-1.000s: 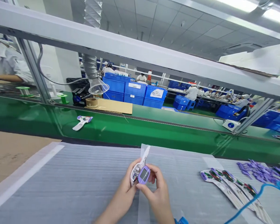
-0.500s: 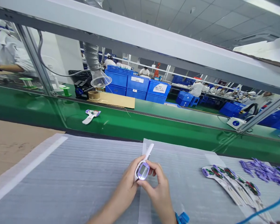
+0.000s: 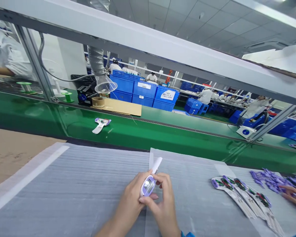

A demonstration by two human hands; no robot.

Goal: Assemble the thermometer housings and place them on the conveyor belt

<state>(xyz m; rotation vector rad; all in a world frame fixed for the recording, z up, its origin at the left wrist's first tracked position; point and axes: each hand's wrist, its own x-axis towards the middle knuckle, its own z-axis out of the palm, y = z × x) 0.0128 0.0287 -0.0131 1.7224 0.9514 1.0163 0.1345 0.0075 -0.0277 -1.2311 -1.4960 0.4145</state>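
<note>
A white and purple handheld infrared thermometer (image 3: 148,186) is between my two hands, its small screen facing me and bright with glare. My left hand (image 3: 132,194) is wrapped around its left side. On the opposite edge, the thumb and fingers of my right hand (image 3: 162,197) pinch the purple frame round the screen. The white handle (image 3: 157,164) points away from me, up and to the right. Whether the frame is fully seated in the housing is too small to tell.
Opened thermometer halves with circuit boards (image 3: 244,197) lie at right. Beyond them is a pile of purple plastic parts (image 3: 268,179), with another person's hand (image 3: 294,196) at it. One open half (image 3: 101,125) rests on the green conveyor belt (image 3: 138,133). White foam sheeting (image 3: 88,184) covers the bench.
The thermometer has tilted a little in my hands, and its screen now reflects light. On the belt, the open half has shifted right. Another person's hand has come in at the right edge.
</note>
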